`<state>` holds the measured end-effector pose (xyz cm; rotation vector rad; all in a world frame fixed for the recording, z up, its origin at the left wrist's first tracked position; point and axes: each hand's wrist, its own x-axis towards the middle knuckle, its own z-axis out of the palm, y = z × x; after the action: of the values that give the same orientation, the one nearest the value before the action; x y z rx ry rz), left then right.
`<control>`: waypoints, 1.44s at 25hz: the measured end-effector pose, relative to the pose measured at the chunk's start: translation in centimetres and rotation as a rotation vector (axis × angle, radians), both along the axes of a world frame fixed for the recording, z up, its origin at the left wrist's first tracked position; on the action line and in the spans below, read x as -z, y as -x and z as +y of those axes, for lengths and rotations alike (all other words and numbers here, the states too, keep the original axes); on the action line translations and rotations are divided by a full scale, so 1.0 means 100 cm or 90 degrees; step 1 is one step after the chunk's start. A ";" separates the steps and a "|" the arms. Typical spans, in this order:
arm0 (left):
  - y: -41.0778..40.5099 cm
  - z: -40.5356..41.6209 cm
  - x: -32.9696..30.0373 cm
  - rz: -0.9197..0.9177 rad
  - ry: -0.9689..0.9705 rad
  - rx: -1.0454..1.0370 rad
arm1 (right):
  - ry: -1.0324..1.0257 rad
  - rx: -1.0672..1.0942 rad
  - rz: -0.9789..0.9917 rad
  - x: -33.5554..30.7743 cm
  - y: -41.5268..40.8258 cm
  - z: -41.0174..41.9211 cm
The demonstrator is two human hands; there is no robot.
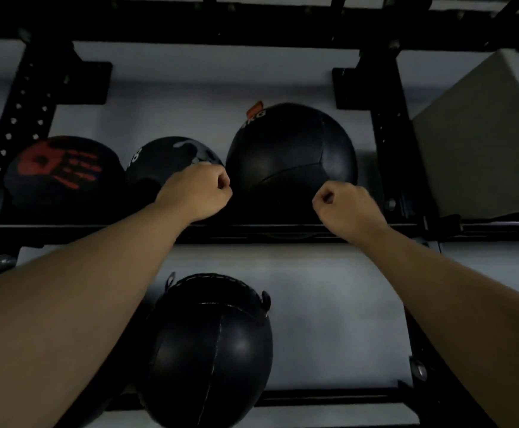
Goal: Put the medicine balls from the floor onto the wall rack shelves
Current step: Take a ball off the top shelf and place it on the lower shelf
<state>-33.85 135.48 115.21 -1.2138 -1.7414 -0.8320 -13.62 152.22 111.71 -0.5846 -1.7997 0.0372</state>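
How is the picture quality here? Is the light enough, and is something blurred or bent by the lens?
Head view: the light is dim, so the black balls nearly merge with the dark rack; the red handprint ball and the large ball stay readable. The whole image is soft, and the white lettering on the large ball is not fully legible. The wide lens bends the uprights outward. Both fists, left hand and right hand, are clearly lit.

left hand point(198, 189) fisted | right hand point(346, 208) fisted | large ball point(292, 156) between

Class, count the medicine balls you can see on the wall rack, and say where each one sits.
4. Upper shelf, left to right: red-handprint ball, smaller numbered ball, large seamed ball. Lower shelf: stitched ball. Others may be hidden behind the arms or out of frame.
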 end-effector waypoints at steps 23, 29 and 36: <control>0.000 0.139 -0.110 -0.231 -0.219 0.178 | 0.040 -0.161 0.155 -0.158 0.014 0.134; 0.016 0.148 -0.114 -0.343 -0.268 0.351 | 0.116 -0.292 0.260 -0.163 0.024 0.156; 0.018 0.170 -0.110 -0.353 -0.391 0.381 | 0.145 -0.338 0.298 -0.156 0.035 0.166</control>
<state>-35.70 152.47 126.23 -1.1297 -1.3240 -2.0413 -17.15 168.81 127.28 -0.2118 -1.4509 0.6919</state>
